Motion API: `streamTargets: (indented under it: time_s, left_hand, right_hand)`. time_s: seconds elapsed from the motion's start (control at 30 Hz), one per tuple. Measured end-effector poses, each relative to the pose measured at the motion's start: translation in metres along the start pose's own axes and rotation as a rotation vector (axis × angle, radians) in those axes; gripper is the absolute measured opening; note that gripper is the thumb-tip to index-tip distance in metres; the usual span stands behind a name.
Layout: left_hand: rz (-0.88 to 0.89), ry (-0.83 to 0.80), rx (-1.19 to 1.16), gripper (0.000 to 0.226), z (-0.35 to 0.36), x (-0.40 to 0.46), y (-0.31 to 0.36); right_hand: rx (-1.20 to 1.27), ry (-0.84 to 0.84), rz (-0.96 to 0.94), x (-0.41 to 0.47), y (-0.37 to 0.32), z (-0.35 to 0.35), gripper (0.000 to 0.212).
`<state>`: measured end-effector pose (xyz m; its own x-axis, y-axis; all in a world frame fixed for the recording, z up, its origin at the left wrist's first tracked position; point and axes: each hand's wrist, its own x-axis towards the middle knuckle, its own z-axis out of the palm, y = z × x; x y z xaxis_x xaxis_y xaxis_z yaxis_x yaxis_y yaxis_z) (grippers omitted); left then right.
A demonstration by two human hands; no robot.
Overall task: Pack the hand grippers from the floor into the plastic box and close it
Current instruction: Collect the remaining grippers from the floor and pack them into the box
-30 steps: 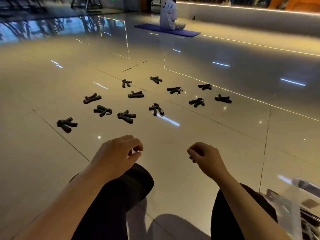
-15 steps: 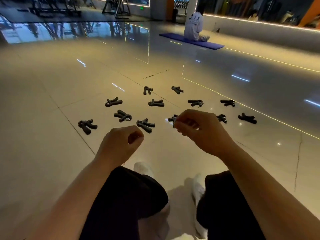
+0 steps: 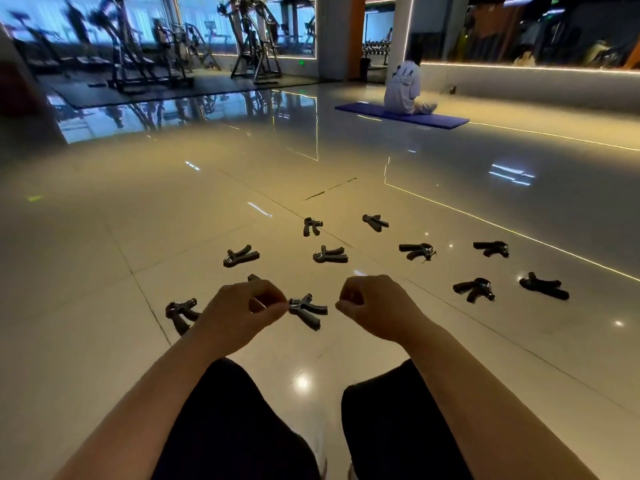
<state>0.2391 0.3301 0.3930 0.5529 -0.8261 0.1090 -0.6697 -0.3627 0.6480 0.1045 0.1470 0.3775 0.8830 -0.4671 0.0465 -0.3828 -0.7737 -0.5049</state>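
The hand grippers (image 3: 308, 310) lie scattered on the floor (image 3: 104, 271), none packed; no box shows. Both hands hover over the nearest ones, left hand (image 3: 239, 315) and right hand (image 3: 375, 306) curled, each grip clenched on nothing, probably poised to reach.

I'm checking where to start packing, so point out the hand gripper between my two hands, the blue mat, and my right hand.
hand gripper (image 3: 307, 310), head view, where its handles meet
blue mat (image 3: 446, 120), head view, bare right end
right hand (image 3: 375, 306), head view, back of the hand
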Motion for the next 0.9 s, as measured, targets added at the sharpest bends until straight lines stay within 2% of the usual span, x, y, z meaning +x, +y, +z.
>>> streamTargets:
  time_s: [0.1, 0.17, 0.27, 0.33, 0.37, 0.6, 0.77, 0.9]
  left_hand:
    - [0.035, -0.097, -0.116, 0.006, -0.011, 0.032, 0.003]
    - [0.039, -0.08, -0.106, 0.008, -0.01, 0.053, -0.007]
    - [0.017, -0.101, 0.141, 0.003, 0.001, 0.08, -0.033]
    - [0.047, -0.182, 0.432, 0.013, 0.003, 0.099, -0.055]
    - [0.043, -0.197, 0.506, 0.016, 0.0, 0.108, -0.066]
    - [-0.124, -0.255, 0.689, 0.029, -0.006, 0.155, -0.164]
    - [-0.369, -0.327, 0.622, 0.032, 0.026, 0.161, -0.249]
    - [-0.524, -0.341, 0.516, 0.034, 0.059, 0.163, -0.309]
  right_hand:
    - [-0.079, -0.122, -0.051, 0.034, 0.007, 0.001, 0.022]
    - [-0.148, -0.181, -0.09, 0.059, 0.013, 0.006, 0.022]
    - [-0.261, -0.329, -0.14, 0.098, 0.017, 0.017, 0.024]
    - [-0.308, -0.407, -0.159, 0.125, 0.019, 0.022, 0.025]
    - [-0.317, -0.427, -0.163, 0.138, 0.02, 0.025, 0.026]
    - [-0.388, -0.593, -0.131, 0.213, 0.037, 0.046, 0.032]
    - [-0.483, -0.685, -0.12, 0.258, 0.046, 0.08, 0.037]
    - [-0.609, -0.786, -0.097, 0.291, 0.059, 0.126, 0.031]
